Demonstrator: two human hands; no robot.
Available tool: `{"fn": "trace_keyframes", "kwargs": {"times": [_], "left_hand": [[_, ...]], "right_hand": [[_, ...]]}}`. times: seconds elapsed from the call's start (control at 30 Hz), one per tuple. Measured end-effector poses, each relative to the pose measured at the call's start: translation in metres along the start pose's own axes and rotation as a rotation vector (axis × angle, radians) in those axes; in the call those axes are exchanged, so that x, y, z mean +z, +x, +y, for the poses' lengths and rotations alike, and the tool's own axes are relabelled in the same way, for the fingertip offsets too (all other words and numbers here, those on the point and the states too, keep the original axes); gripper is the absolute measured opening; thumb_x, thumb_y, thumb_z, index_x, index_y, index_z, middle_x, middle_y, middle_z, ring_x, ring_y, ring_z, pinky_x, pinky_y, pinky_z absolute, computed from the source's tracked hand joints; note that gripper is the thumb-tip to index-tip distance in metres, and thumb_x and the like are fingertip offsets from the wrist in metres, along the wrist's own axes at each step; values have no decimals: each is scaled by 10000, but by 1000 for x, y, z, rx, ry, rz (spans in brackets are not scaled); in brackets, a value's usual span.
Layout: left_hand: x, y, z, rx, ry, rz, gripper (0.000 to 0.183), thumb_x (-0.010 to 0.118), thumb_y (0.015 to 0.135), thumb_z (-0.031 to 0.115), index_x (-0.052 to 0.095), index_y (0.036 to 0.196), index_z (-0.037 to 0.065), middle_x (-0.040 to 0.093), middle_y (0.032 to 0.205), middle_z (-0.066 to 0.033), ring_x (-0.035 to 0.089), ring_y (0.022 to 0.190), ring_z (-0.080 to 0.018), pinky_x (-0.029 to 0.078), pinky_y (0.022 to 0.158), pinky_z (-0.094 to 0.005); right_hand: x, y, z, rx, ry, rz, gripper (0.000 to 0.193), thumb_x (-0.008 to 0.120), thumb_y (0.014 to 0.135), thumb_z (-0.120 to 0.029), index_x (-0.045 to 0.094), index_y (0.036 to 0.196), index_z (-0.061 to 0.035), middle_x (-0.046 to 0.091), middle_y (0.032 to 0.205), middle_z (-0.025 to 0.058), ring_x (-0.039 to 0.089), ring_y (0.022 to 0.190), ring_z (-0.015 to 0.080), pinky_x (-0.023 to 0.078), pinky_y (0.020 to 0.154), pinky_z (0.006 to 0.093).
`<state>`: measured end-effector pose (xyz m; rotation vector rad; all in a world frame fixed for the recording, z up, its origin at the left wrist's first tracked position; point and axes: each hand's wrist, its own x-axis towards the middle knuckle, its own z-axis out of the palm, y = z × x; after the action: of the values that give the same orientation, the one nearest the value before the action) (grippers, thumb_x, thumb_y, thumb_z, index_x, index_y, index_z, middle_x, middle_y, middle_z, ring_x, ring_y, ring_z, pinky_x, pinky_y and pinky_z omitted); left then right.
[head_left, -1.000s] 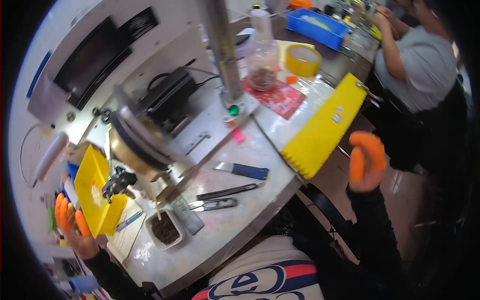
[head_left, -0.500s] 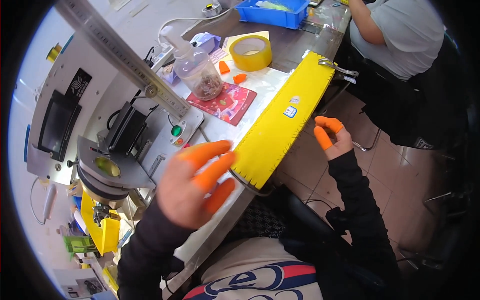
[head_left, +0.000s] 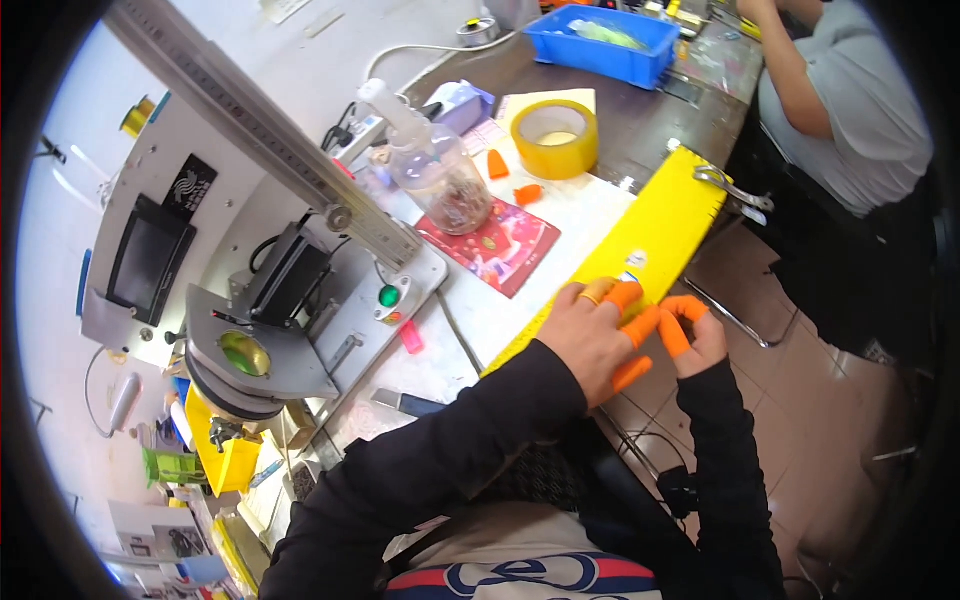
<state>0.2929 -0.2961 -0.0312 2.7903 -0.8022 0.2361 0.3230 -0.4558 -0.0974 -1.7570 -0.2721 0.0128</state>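
A long yellow strip [head_left: 640, 235] runs diagonally along the bench edge, with thin dark hair-like strands sticking out of its near edge. My left hand [head_left: 592, 335], wearing orange finger cots and a ring, reaches across the strip's near part. Its capped fingers are bent but spread apart, one tip meeting my right fingertips. My right hand [head_left: 697, 340] is just off the strip's near edge, its capped thumb and forefinger pinched together. Anything between them is too small to see. A metal clamp [head_left: 735, 190] grips the strip's far end.
A clear pump bottle [head_left: 440, 185] stands on a red card [head_left: 515, 262]. Beyond are loose orange finger cots [head_left: 527, 195], a yellow tape roll [head_left: 555, 138] and a blue bin [head_left: 600, 45]. An instrument with a ruled column [head_left: 260, 120] stands left. A person [head_left: 850, 100] sits far right.
My left hand has swung right, from beside the strip's near end to meet my right hand. My right hand stays pinched near the strip's edge. The whole view has shifted slightly.
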Motion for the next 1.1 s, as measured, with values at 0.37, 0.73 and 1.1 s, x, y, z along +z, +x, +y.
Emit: {"fn": "trace_keyframes", "kwargs": {"times": [0.37, 0.73, 1.1], "left_hand": [[3, 0, -8, -3, -57, 48, 325, 530, 731, 241, 520, 1022, 96, 482, 1023, -88, 453, 935, -235, 346, 780, -364], [6, 4, -13, -97, -144, 71, 313, 508, 764, 154, 477, 1062, 66, 505, 946, -94, 489, 781, -227, 387, 679, -307], [-69, -92, 5, -43, -193, 339, 271, 609, 675, 110, 552, 940, 92, 536, 866, -60, 521, 650, -208, 403, 546, -284]], "right_hand": [[8, 6, -6, -310, -327, 130, 56, 502, 768, -44, 467, 789, -7, 466, 748, 118, 466, 680, 280, 377, 615, 309], [10, 12, -19, -501, -498, 155, 66, 532, 727, -34, 478, 765, -39, 476, 734, 101, 454, 679, 272, 360, 630, 328], [55, -41, -96, -810, -485, -29, 90, 564, 697, -88, 494, 752, -72, 460, 724, 83, 442, 642, 264, 355, 585, 349]]}}
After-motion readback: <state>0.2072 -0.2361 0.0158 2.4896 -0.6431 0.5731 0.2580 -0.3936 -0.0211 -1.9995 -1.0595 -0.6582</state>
